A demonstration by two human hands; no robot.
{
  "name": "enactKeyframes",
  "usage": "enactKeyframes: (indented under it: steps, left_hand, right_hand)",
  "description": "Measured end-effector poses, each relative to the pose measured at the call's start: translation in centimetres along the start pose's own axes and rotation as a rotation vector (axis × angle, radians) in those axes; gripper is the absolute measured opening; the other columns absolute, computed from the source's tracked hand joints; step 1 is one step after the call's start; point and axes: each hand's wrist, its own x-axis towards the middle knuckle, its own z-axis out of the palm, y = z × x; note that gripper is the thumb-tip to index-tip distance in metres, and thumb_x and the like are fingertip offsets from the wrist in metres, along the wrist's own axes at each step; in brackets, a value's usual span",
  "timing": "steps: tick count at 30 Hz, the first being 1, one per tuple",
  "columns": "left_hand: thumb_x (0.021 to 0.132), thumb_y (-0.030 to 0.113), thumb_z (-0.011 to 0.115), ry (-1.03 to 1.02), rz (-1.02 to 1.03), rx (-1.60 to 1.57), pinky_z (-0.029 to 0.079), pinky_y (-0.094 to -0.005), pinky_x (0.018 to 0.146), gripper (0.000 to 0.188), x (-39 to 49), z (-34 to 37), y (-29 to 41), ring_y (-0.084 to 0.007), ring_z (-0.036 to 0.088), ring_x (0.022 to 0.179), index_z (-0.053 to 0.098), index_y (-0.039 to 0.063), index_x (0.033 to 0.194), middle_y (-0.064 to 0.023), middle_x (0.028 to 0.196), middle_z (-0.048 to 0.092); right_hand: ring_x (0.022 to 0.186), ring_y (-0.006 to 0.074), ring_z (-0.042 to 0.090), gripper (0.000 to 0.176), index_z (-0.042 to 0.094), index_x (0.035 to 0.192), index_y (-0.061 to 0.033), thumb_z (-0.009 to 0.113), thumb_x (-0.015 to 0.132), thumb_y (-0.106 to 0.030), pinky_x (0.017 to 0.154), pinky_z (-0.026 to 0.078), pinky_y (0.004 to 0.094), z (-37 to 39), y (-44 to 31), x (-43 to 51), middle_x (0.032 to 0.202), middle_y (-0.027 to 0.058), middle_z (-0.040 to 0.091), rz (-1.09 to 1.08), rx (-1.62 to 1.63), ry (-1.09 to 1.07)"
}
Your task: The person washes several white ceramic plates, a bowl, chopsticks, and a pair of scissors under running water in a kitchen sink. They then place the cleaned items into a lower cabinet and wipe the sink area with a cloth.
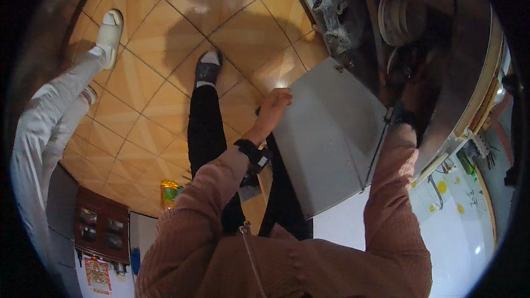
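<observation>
My left hand (273,109), with the fingers curled, is at the edge of an open grey cabinet door (331,132). Whether it grips that edge or only rests beside it is not plain. A dark watch or wristband (256,155) is on the left wrist. Beyond the door, my right forearm reaches into a dark low cabinet. My right hand (408,91) is in deep shadow there, its fingers barely visible near dark, unclear cookware (402,64). A stack of pale round dishes or bowls (399,18) stands deeper inside. Clear plastic wrapping (334,16) covers something near the cabinet opening.
At the left stands another person in light trousers (54,103) and pale slippers (111,39). My slippered foot (208,68) is on the tiled floor (161,37). A yellow oil bottle (168,193) stands behind my left arm. The curved counter edge (476,95) runs above the cabinet.
</observation>
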Motion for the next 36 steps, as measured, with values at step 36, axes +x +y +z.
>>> enactKeyframes:
  steps: [36]
  left_hand:
    - [0.113,0.032,0.059,0.016,-0.958,0.407,0.053,-0.0533,0.116,0.058,-18.8,8.7,2.7,-0.0394,0.057,0.137,0.035,0.006,0.158,-0.0215,0.143,0.047]
  right_hand:
    - [0.080,0.0169,0.067,0.045,0.058,0.131,0.0039,0.071,0.107,-0.032,0.069,0.053,0.0287,-20.2,35.1,-20.2,0.095,0.0089,0.066,0.886,0.988,0.297]
